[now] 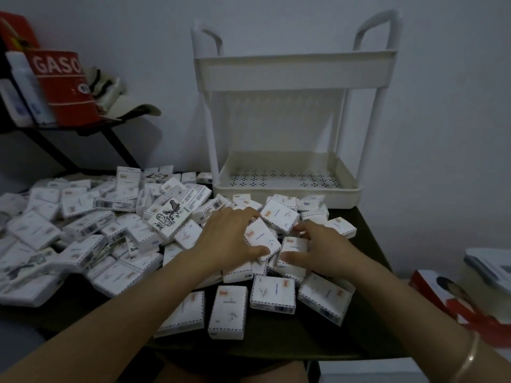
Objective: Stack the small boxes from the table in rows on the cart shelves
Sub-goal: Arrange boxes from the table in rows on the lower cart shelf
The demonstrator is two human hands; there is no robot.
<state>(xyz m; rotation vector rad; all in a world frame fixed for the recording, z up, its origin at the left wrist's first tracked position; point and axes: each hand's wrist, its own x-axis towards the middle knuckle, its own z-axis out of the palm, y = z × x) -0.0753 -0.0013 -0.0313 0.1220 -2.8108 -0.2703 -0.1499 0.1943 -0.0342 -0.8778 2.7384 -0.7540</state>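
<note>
Several small white boxes (110, 230) with dashed borders lie heaped over a dark table (367, 233). A white two-shelf cart (287, 189) stands at the table's back right; both its perforated shelves hold nothing. My left hand (232, 236) lies over the pile with thumb and fingers closed around one white box (261, 236). My right hand (320, 250) grips a neighbouring white box (294, 248) between thumb and fingers. Both hands sit in front of the cart's lower shelf.
A dark shelf at the left carries a red "GASO" container (63, 84), white bottles and a cloth. A red-and-white package (453, 297) and a pale container (489, 269) sit at the right. A gold bangle (467, 360) rings my right wrist.
</note>
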